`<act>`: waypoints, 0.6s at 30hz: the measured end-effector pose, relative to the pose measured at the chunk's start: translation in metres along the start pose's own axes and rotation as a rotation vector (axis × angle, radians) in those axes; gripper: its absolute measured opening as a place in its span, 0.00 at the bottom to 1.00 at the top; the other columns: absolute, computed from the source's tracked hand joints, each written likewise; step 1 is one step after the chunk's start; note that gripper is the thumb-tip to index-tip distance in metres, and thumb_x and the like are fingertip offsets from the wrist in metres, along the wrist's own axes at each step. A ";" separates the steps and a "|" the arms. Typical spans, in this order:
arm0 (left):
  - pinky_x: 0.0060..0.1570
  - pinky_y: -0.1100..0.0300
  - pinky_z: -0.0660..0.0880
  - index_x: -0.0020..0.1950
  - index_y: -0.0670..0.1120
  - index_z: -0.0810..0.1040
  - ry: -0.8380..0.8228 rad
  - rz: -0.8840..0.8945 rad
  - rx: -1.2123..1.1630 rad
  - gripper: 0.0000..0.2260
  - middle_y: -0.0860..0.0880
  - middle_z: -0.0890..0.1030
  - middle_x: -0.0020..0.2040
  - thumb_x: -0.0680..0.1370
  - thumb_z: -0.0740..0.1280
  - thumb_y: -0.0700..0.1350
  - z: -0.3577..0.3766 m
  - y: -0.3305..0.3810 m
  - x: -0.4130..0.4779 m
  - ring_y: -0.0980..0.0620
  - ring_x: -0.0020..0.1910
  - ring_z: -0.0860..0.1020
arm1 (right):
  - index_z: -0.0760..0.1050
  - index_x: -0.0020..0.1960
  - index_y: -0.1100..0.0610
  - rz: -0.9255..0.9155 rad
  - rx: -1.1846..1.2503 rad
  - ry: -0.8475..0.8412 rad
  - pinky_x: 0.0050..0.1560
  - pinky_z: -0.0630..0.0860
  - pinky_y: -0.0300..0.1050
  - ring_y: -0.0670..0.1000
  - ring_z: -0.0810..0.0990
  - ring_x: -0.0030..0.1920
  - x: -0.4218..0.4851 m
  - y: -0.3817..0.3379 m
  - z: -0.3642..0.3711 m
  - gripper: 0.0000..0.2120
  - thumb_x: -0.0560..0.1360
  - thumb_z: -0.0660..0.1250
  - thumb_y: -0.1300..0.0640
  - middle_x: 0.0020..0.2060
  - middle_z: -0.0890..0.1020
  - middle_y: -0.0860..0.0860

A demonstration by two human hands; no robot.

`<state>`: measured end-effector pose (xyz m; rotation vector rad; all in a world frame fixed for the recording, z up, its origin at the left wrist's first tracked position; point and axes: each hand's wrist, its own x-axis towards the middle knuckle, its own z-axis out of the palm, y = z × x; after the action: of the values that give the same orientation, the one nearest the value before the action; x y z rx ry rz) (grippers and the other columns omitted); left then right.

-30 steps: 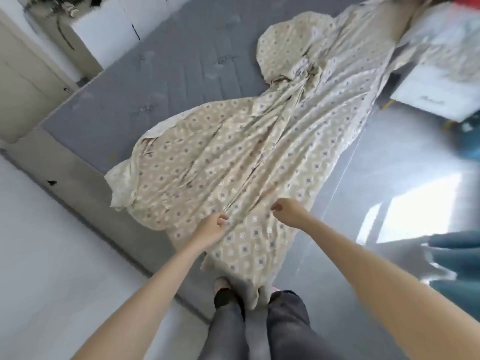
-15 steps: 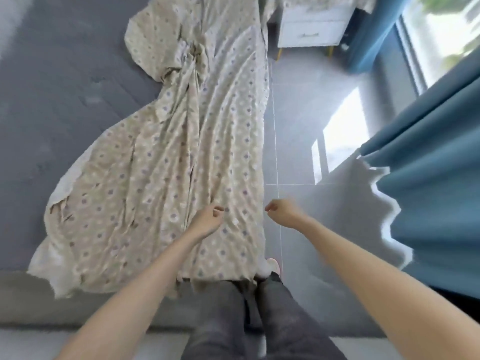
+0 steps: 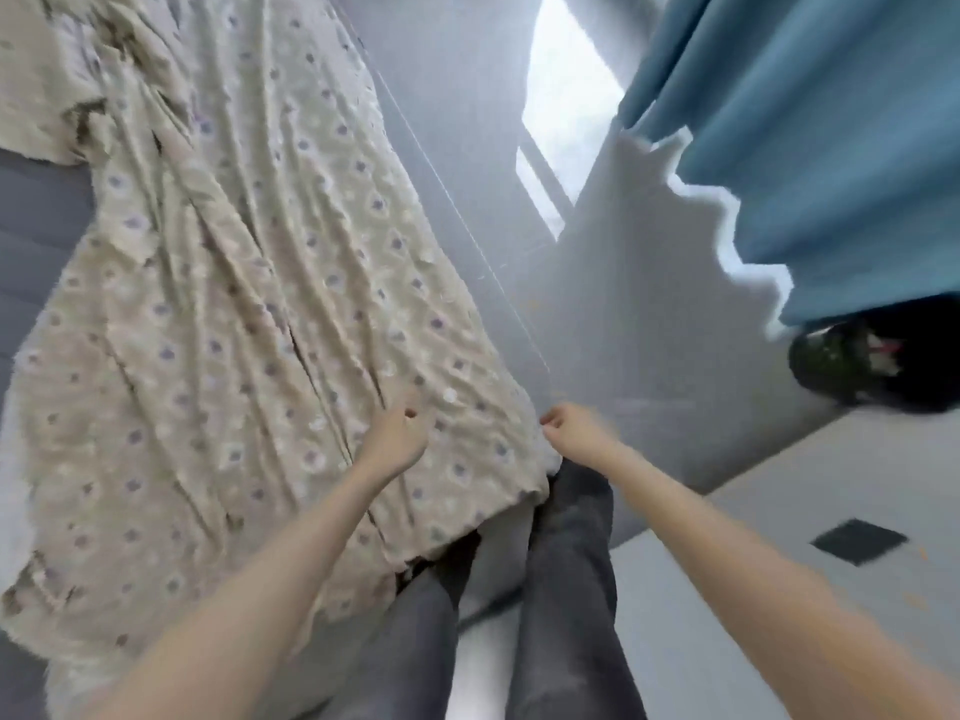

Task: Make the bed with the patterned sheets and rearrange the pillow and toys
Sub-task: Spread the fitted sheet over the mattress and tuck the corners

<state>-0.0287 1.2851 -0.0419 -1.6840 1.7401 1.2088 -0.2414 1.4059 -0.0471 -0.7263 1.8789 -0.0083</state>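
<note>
The patterned sheet (image 3: 234, 304) is the biggest thing here. It is beige cloth with small round grey and white marks, and it lies in many long soft folds over the grey mattress (image 3: 41, 226). The mattress shows only at the left edge. The sheet's near end hangs down in front of the person's legs in dark grey trousers (image 3: 566, 589).

To the right of the sheet there is a smooth grey floor (image 3: 597, 304) with a bright patch of light, and it gives open room along that side. A blue curtain (image 3: 831, 148) hangs in wavy pleats at the far right, and a dark blurred object (image 3: 857, 366) sits below it.

The left hand (image 3: 395, 439) has curled fingers that pinch the cloth. The right hand (image 3: 571, 428) grips the sheet's right edge with curled fingers.
</note>
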 end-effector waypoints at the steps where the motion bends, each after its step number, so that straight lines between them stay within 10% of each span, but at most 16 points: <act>1: 0.39 0.59 0.70 0.70 0.45 0.67 -0.010 0.001 -0.008 0.21 0.45 0.73 0.61 0.76 0.62 0.43 0.004 -0.006 0.006 0.55 0.42 0.73 | 0.74 0.63 0.55 0.035 0.023 0.020 0.61 0.73 0.49 0.56 0.75 0.61 0.001 0.005 0.011 0.16 0.78 0.57 0.57 0.60 0.79 0.53; 10: 0.69 0.43 0.63 0.76 0.43 0.54 -0.045 -0.514 -0.544 0.35 0.42 0.60 0.75 0.75 0.69 0.44 0.062 -0.055 0.047 0.40 0.72 0.61 | 0.67 0.69 0.58 0.239 0.295 0.118 0.64 0.69 0.50 0.57 0.72 0.64 0.022 0.053 0.106 0.22 0.75 0.59 0.59 0.63 0.74 0.56; 16: 0.46 0.56 0.73 0.67 0.35 0.68 -0.095 -0.445 -0.446 0.20 0.42 0.75 0.57 0.76 0.66 0.37 0.094 -0.084 0.052 0.45 0.48 0.76 | 0.68 0.67 0.59 0.254 0.411 0.117 0.60 0.72 0.56 0.62 0.74 0.59 0.045 0.070 0.145 0.20 0.74 0.58 0.61 0.58 0.75 0.59; 18: 0.53 0.55 0.75 0.63 0.35 0.73 -0.061 -0.405 -0.413 0.17 0.41 0.78 0.58 0.75 0.67 0.37 0.097 -0.093 0.058 0.44 0.53 0.78 | 0.72 0.55 0.61 0.274 0.397 0.179 0.57 0.74 0.56 0.62 0.76 0.56 0.055 0.074 0.152 0.10 0.77 0.57 0.59 0.47 0.75 0.56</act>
<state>0.0247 1.3418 -0.1659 -2.0756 1.0828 1.4642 -0.1614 1.4884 -0.1834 -0.1996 2.0502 -0.2720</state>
